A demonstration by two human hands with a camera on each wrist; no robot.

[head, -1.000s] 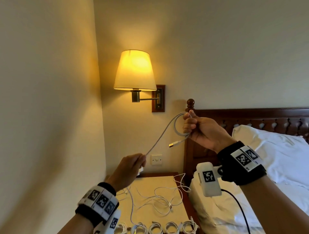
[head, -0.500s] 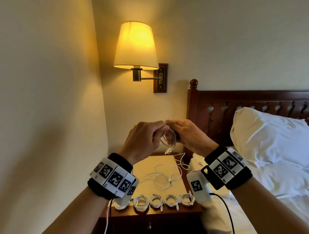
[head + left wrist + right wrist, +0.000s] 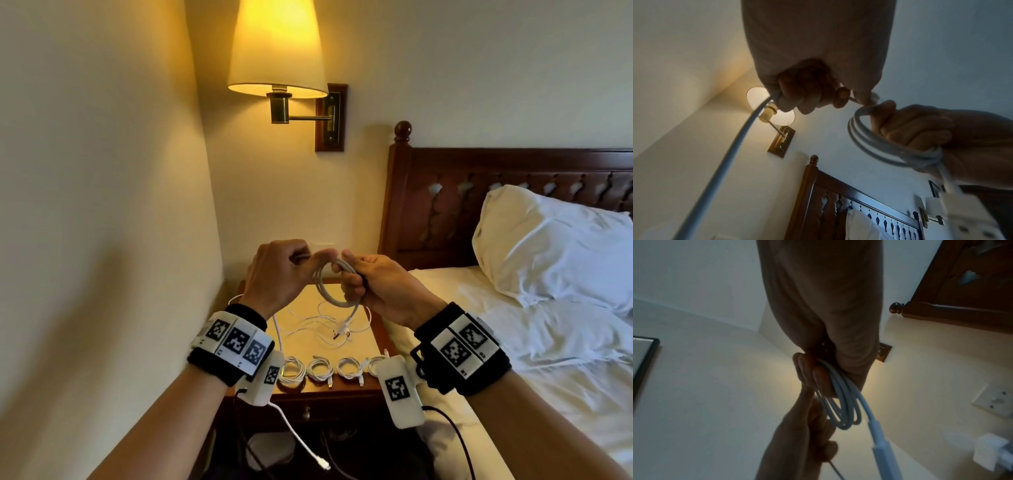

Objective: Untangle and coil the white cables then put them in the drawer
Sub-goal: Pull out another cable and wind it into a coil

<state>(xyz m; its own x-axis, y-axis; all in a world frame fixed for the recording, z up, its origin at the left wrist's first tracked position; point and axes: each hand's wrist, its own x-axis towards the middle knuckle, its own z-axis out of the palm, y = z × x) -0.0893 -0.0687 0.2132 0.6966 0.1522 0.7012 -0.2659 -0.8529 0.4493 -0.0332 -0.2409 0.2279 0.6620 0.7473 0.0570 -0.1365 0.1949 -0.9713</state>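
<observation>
**Cable coil held in both hands above nightstand**

Coil of white cable (image 3: 337, 286) hangs in the air above the nightstand (image 3: 375, 337), gripped by the right hand (image 3: 380, 286), fingers curled round its right side. Several loops lie stacked; a plug end (image 3: 340, 331) dangles below the coil, over the nightstand top. Left hand (image 3: 279, 274) is clenched on the free strand at the coil's top left, thumb and forefinger pinching it where it feeds into the loops. The two hands touch or nearly touch at the fingertips.

On the nightstand under the hands: loose tangle of white cables (image 3: 308, 323), still uncoiled. Along the nightstand's front edge: row of four finished coils (image 3: 334, 368), side by side. Drawer (image 3: 310, 409) in the nightstand front is closed.

Wall lamp (image 3: 277, 51), lit, hangs above the nightstand. Bed with white pillow (image 3: 548, 246) and dark wooden headboard (image 3: 479, 192) is just right of the nightstand.
</observation>
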